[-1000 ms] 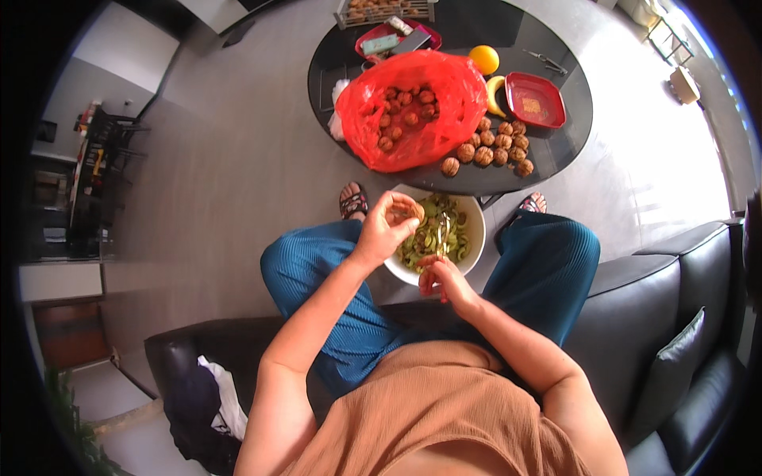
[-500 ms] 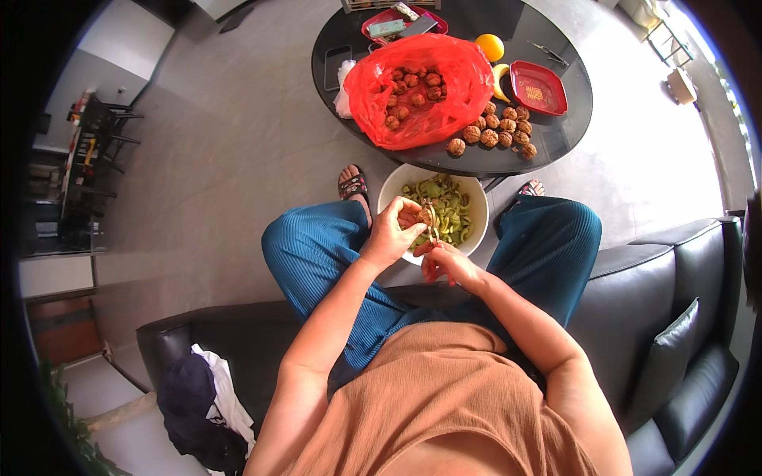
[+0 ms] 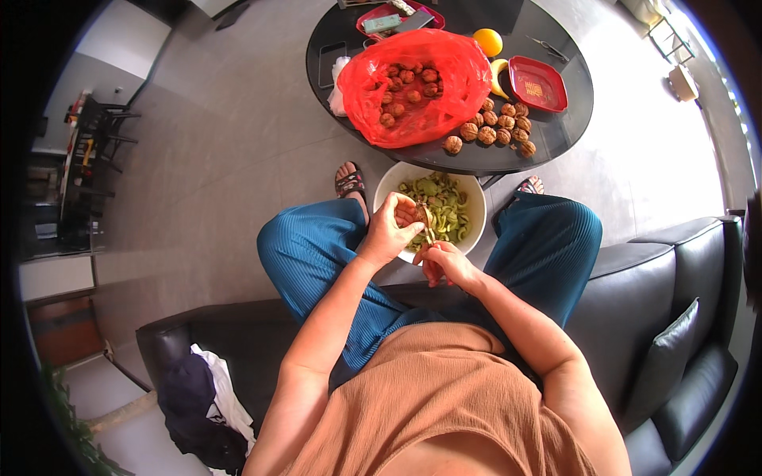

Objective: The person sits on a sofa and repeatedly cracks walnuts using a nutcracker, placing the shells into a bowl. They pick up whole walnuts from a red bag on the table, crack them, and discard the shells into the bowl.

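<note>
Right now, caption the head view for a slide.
Left hand holding a walnut, right hand a slim, shiny tool, above a white bowl of green pieces.

Left hand (image 3: 390, 230) curled near right hand (image 3: 446, 263)

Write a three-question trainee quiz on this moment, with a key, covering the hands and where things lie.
1. Which hand grips the walnut, and what does the other hold?
2. Where does the round orange fruit lie: (a) on the sofa, (b) on the black table, (c) on the floor?
3. True or false: loose walnuts lie on that table, and more walnuts sit inside the red bag.

Key: 1. Left hand; the right hand holds a slim tool. 2. b. 3. True.
</note>
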Tool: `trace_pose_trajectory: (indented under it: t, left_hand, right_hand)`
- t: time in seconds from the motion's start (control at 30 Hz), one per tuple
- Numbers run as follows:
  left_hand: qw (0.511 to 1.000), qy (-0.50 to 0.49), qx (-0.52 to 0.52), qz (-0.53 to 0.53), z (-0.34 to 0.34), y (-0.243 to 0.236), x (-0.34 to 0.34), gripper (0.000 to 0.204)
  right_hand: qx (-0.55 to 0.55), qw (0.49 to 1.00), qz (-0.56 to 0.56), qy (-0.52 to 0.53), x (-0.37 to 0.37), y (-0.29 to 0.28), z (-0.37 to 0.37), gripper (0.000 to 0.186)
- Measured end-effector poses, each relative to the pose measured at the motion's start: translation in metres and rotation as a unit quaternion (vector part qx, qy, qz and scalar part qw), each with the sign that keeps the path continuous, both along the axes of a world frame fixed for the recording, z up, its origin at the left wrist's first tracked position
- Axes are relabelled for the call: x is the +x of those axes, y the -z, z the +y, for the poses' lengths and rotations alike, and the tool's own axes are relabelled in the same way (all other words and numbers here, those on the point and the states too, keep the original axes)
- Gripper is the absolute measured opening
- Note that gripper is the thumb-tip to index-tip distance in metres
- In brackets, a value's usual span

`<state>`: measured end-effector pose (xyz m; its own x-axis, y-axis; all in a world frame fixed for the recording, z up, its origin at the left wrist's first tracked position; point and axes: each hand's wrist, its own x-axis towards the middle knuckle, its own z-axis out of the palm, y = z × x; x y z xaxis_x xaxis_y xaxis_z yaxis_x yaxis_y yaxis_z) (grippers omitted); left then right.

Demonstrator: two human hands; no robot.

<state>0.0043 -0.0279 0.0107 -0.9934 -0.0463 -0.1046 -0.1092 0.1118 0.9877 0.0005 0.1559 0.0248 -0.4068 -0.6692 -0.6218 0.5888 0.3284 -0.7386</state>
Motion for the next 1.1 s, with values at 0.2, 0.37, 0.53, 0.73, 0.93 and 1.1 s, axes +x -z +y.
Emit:
trace_pose_trajectory:
  t: [0.2,0.37,0.53,0.73,0.93,1.1]
  left_hand:
    - [0.931,-0.046,0.287,-0.219,-0.003,-0.002,-0.010,0.060]
    - [0.873,-0.058,0.384,-0.295,0.013,0.004,-0.003,0.071]
    - [0.908,-0.122,0.277,-0.290,0.025,0.004,-0.008,0.076]
    - [0.931,-0.140,0.210,-0.263,0.023,0.018,-0.005,0.082]
    - [0.936,-0.123,0.213,-0.250,0.024,0.014,-0.004,0.084]
    - [0.893,-0.147,0.315,-0.286,0.029,-0.001,-0.004,0.083]
  right_hand:
    - [-0.063,0.997,-0.030,0.037,0.003,-0.004,-0.002,0.027]
    - [-0.054,0.998,-0.025,0.006,0.008,-0.004,-0.009,0.027]
    - [-0.065,0.997,-0.034,0.004,0.011,0.018,-0.010,0.027]
    - [0.011,1.000,-0.004,-0.005,0.013,0.007,-0.013,0.029]
    - [0.028,0.999,0.026,0.000,0.017,0.012,-0.011,0.030]
    - [0.026,0.999,0.027,0.030,0.021,0.009,-0.012,0.032]
